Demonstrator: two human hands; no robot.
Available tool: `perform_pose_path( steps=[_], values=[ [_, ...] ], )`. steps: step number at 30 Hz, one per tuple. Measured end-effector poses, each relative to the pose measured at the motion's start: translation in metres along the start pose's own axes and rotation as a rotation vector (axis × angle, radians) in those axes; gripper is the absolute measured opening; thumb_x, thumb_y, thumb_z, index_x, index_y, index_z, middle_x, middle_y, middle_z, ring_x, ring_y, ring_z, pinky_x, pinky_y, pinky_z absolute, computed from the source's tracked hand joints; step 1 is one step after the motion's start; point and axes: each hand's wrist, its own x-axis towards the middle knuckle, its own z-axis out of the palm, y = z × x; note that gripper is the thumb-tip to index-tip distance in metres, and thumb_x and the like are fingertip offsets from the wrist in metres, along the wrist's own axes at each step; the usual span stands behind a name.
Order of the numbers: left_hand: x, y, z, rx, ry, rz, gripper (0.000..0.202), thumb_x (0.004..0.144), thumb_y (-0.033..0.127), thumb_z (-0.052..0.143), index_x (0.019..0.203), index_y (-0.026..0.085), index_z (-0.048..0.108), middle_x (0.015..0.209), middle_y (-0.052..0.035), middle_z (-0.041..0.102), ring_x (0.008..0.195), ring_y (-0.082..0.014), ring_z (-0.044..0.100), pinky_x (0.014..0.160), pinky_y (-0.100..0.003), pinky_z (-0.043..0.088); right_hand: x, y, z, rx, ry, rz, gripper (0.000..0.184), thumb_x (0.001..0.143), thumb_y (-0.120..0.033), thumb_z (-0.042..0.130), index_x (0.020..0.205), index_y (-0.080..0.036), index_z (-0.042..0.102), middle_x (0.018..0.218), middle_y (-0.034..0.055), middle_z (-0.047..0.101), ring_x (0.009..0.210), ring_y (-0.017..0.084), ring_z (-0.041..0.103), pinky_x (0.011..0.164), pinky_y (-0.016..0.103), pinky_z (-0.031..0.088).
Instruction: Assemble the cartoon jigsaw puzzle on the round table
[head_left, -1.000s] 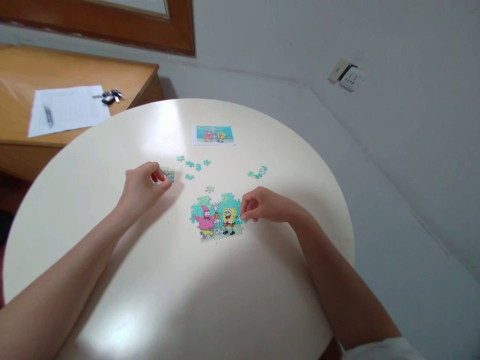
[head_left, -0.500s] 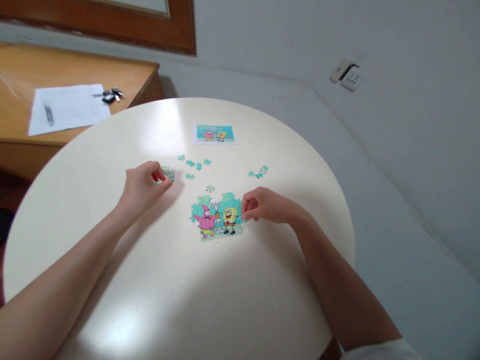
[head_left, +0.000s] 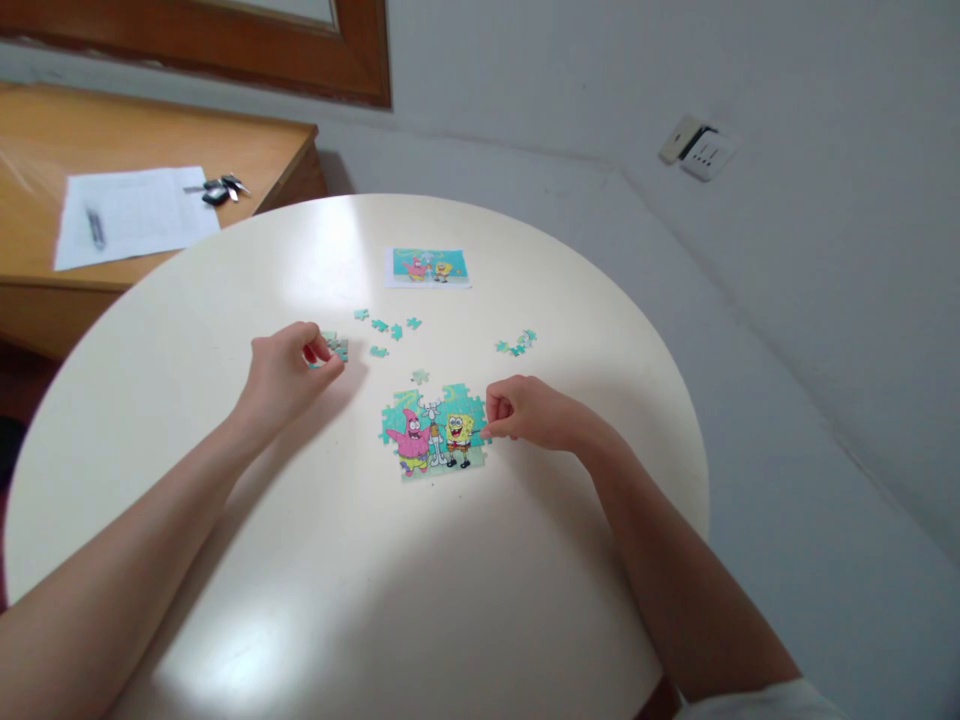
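Observation:
A partly joined jigsaw puzzle point(head_left: 435, 435) lies on the round white table, showing a pink starfish, a pale figure and a yellow square character. At its right edge, my right hand point(head_left: 529, 412) pinches a puzzle piece point(head_left: 486, 436) between thumb and index finger, against the joined part. Off to the left, my left hand point(head_left: 289, 370) has its fingers curled in towards the thumb. Teal puzzle pieces point(head_left: 336, 345) show at its fingertips; whether they are gripped or lie behind, I cannot tell. One pale piece point(head_left: 420, 377) rests just above the puzzle.
Several loose pieces point(head_left: 380, 326) are scattered beyond the puzzle, with another small group point(head_left: 517, 345) to the right. A picture card point(head_left: 430, 267) of the same scene lies farther back. On the wooden desk point(head_left: 150, 125) are a paper sheet point(head_left: 135, 215), a pen point(head_left: 95, 228) and keys point(head_left: 223, 190).
My right hand has shifted very slightly right at the puzzle's edge. The left hand and the loose pieces look the same.

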Motion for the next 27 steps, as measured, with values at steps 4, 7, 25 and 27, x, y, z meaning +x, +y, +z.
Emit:
perform_pose_path(
  steps=[4, 7, 25, 27],
  values=[
    [0.0, 0.001, -0.001, 0.008, -0.008, 0.007, 0.014, 0.064, 0.026, 0.054, 0.055, 0.02, 0.044, 0.058, 0.0024, 0.051, 0.06, -0.0122, 0.048, 0.06, -0.025, 0.035, 0.002, 0.003, -0.003, 0.053, -0.021, -0.021, 0.018, 0.064, -0.02, 0.068, 0.057, -0.018, 0.051, 0.05, -0.0042, 0.054, 0.048, 0.008, 0.047, 0.048, 0.021, 0.031],
    [0.0, 0.002, -0.001, 0.015, -0.013, -0.002, 0.014, 0.063, 0.025, 0.054, 0.055, 0.02, 0.045, 0.059, 0.0022, 0.052, 0.06, -0.0121, 0.048, 0.06, -0.025, 0.035, 0.008, 0.01, -0.007, 0.251, -0.005, -0.033, 0.025, 0.063, -0.03, 0.07, 0.06, -0.018, 0.049, 0.049, -0.0051, 0.052, 0.045, 0.007, 0.045, 0.046, 0.021, 0.029],
    [0.003, -0.004, 0.0, -0.041, 0.017, 0.007, 0.016, 0.064, 0.028, 0.053, 0.052, 0.022, 0.044, 0.056, 0.0009, 0.053, 0.059, -0.0152, 0.05, 0.058, -0.027, 0.039, 0.022, 0.037, -0.013, 0.73, 0.121, -0.028, 0.053, 0.051, -0.056, 0.077, 0.06, -0.02, 0.04, 0.044, -0.0101, 0.037, 0.04, 0.004, 0.028, 0.043, 0.021, 0.016],
    [0.003, -0.005, -0.001, -0.035, 0.015, 0.003, 0.018, 0.065, 0.031, 0.053, 0.052, 0.022, 0.044, 0.056, 0.0005, 0.053, 0.058, -0.0154, 0.05, 0.058, -0.028, 0.038, 0.022, 0.038, -0.014, 0.733, 0.116, -0.022, 0.053, 0.051, -0.056, 0.077, 0.06, -0.02, 0.04, 0.045, -0.0099, 0.036, 0.04, 0.003, 0.028, 0.043, 0.021, 0.016]
  ],
)
